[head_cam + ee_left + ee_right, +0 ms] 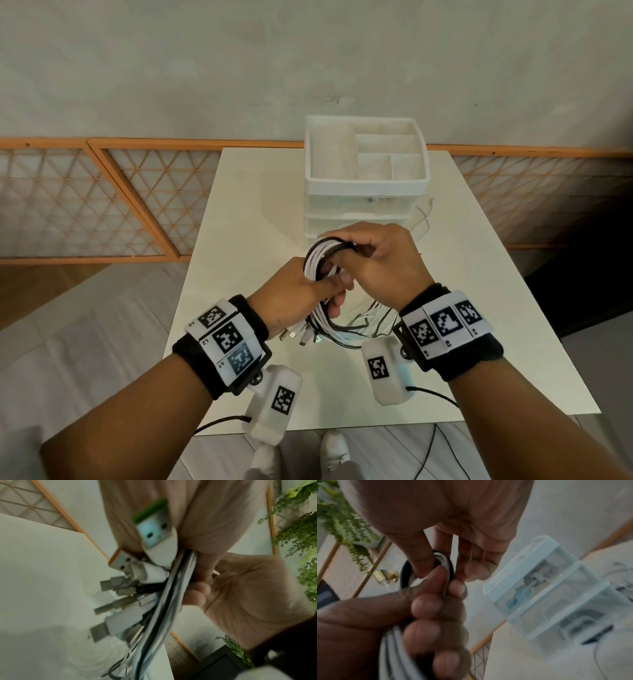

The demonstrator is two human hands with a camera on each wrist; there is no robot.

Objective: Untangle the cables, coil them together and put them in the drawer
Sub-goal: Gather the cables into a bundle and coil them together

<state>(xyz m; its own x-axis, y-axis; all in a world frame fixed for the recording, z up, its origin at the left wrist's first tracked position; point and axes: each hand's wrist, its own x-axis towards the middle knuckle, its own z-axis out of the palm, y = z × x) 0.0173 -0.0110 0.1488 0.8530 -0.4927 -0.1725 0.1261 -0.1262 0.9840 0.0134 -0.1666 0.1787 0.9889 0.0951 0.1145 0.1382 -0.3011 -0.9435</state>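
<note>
The left hand point(301, 294) is gripping the cables point(317, 263), fingers curled round the bundle. Above that grip the strands are looping in a coil, and the right hand point(380, 260) is pinching the coil's top between thumb and fingers. Below the grip the plugs point(120, 591) are fanning out. The drawer unit point(366, 178) is standing just beyond both hands on the table point(479, 274).

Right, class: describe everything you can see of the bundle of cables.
The bundle of cables mixes white and black cords, looped into a coil held above the white table. The left hand grips its middle; the right hand pinches the top loop. Metal USB plugs, one green-tipped, one orange-edged, fan out below the left hand. Loose strands trail onto the table.
</note>
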